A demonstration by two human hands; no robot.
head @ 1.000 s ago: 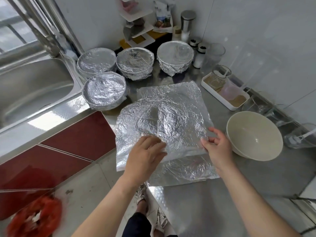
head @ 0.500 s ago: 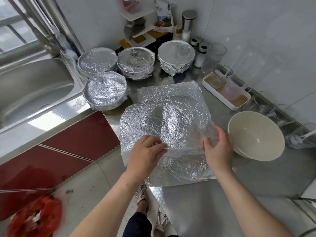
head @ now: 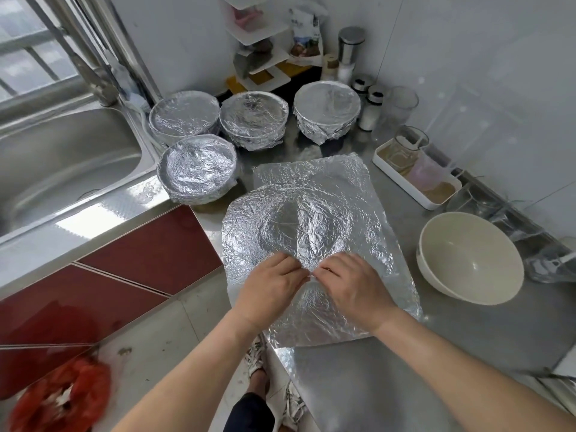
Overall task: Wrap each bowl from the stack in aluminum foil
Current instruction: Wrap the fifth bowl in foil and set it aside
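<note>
Counter [head: 358, 388]: four wrapped bowls [head: 184, 117] [head: 253, 117] [head: 326, 108] [head: 199, 168]; one bare stack [head: 470, 260] (white); two hands [head: 269, 288] [head: 353, 286] pinch foil [head: 311, 198].

I see bright daylight from the window [head: 28, 57], glare on the counter [head: 84, 222] below it, foil [head: 311, 213] glinting, red thing [head: 59, 397] far below it smeared, edges bowed

Left hand [head: 269, 289] and right hand [head: 352, 288] pinch the foil sheet [head: 311, 210] beside a white bowl [head: 467, 260].

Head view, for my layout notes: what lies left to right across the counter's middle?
Sink → front wrapped bowl → foil sheet → bare bowl.
</note>
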